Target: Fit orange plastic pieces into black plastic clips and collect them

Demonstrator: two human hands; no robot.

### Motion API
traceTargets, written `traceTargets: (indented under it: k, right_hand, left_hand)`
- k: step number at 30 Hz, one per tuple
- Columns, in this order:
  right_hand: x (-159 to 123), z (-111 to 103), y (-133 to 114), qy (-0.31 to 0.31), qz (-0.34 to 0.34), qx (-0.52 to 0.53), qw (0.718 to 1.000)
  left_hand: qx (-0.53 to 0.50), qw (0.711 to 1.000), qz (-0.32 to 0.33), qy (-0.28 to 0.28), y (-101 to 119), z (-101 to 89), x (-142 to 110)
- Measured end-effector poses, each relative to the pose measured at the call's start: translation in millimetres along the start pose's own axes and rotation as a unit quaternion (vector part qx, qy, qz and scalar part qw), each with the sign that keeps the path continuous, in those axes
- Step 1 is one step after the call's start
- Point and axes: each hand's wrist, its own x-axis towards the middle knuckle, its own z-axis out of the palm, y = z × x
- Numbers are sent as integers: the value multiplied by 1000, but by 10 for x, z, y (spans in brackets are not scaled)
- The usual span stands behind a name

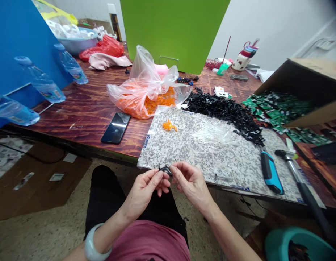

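Black curved part (166, 170), probably plastic, sits between the two hands, at the near edge of the speckled board (170, 152). Left hand (143, 188) pinches one end, thumb against fingers; right hand (192, 185) pinches the other. Both grips narrow; finer detail of the part is covered. Risk, as judged: a slip of either pinch could send it onto the dark trousers (105, 188) or the floor (62, 235); over-bending might crack it. A careless sweep forward could scatter the loose orange pieces (169, 125) or thin pale pins (215, 136).
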Motion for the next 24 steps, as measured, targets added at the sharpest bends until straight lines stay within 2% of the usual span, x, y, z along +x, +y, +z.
traceTargets:
  k: [6,8,12,14,16,18,20,24]
  right_hand:
    - [-71,58,-77,-30,-46,20,998]
    - [-85,85,-84,-7,-61,5,998]
    - [-86,114,-48,70,-91,-95,989]
    - [-68,96,-20,83,-86,-112,986]
    - [-22,40,-13,63,-69,-108,990]
    - [70,-58,-42,21,-63,-115,991]
    - [232,-183,-102,2,-91,-162,983]
    - [755,-409,-200,67,-153,-342,925]
  left_hand:
    - [121,990,52,-57,52,-10,-15]
    - [154,983,67,-74,48,-13,-6]
    - [200,972,96,-75,-32,-21,54]
    - [210,970,102,-73,-73,-20,106]
    - [210,970,96,-73,-85,-15,168]
    - [194,975,80,-73,-61,-9,230]
    - [163,982,62,-65,-16,-10,283]
    - [92,995,18,-36,73,-40,334]
